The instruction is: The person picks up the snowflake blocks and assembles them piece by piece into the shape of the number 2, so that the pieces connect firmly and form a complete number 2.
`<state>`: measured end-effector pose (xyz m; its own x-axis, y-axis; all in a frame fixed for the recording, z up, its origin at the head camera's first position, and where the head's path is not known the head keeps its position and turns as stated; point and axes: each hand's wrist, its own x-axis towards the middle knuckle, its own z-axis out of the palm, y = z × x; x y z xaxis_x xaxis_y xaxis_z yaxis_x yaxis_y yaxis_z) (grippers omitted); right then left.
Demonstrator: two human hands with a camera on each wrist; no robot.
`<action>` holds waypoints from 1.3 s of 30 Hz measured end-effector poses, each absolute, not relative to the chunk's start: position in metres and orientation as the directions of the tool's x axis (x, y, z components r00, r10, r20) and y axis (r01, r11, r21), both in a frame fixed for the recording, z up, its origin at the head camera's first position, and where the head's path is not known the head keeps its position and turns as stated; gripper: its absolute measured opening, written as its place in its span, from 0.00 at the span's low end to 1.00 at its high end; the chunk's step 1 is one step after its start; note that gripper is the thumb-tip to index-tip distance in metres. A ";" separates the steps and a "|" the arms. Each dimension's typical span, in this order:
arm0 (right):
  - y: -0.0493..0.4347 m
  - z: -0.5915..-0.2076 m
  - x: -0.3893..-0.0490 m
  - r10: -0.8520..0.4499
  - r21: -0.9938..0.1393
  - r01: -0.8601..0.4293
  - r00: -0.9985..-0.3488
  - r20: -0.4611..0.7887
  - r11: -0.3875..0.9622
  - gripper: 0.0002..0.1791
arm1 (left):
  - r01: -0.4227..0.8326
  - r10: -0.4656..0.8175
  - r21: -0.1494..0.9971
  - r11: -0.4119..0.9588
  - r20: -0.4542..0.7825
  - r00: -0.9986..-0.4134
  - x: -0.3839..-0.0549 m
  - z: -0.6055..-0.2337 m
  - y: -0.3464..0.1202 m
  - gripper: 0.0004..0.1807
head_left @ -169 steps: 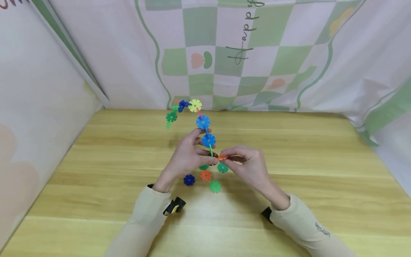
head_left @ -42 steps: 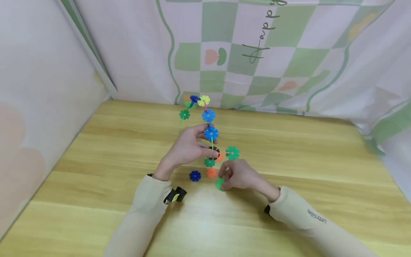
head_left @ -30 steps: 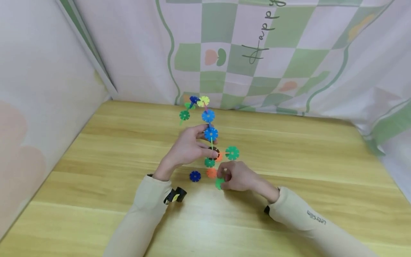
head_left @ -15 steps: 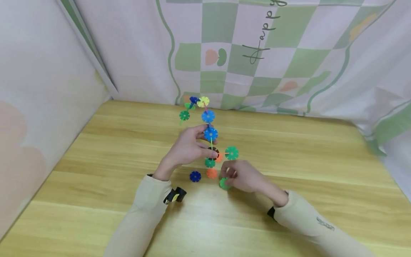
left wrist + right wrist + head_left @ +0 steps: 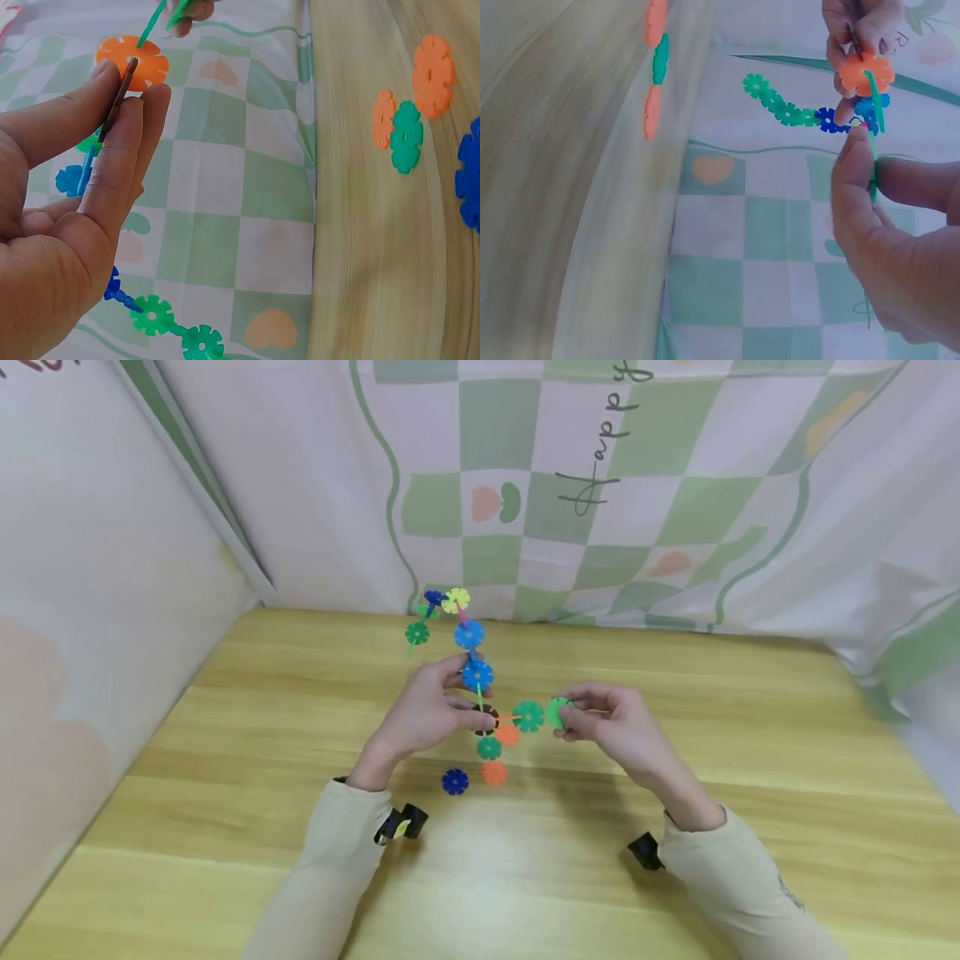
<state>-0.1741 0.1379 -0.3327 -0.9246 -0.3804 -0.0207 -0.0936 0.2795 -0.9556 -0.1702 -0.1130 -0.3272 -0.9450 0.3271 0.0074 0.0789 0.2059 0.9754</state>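
Head view, brown disc [image 5: 491, 708]: the bend of the linked chain [image 5: 469, 634], partly covered by the thumb of the left hand [image 5: 427, 710]; a grip here probably steadies both branches at once
Long branch: rises from the brown disc away from the person through blue and yellow discs, then curls over to green ones on the left
Short branch: sticks out to the right of the brown disc, with a mid-green disc [image 5: 528, 717] at its tip
Right hand [image 5: 626, 727]: pinches a light green disc [image 5: 558, 712] farther right of the brown disc, just past the tip, a narrow gap between; held by its outer side, it seems meant to leave the facing rim free
Loose pieces: dark blue disc [image 5: 454, 782], green disc [image 5: 490, 747] and two orange discs [image 5: 494, 772] lie on the surface [image 5: 300, 718], nearer the person than the brown disc, likely for easy reach
Left wrist view, pinch: thumb and fingers clamp the brown disc by its faces; a linked orange disc [image 5: 150, 66] crosses its upper edge, unobstructed by the grip
Right wrist view, pinch: thumb and finger press the light green disc, edge-on, nearer this camera than the brown disc; contact with the tip cannot be told here
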 end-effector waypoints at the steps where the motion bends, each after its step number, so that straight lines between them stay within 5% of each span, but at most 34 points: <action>1: 0.138 -0.332 -0.174 -0.376 -0.963 -0.087 -0.927 -0.017 0.257 0.15 | 0.076 0.320 0.976 0.206 0.006 -0.947 -0.170 -0.328 -0.114 0.40; 39: 0.137 -0.335 -0.171 -0.304 -0.946 -0.161 -0.950 0.072 0.280 0.08 | 0.089 0.305 0.968 0.236 0.014 -0.952 -0.172 -0.332 -0.112 0.34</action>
<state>-0.1708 0.1365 -0.3353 -0.9500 -0.3037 0.0719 -0.1611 0.2797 -0.9465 -0.1717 -0.1119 -0.3317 -0.9523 0.3047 0.0137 0.0893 0.2357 0.9677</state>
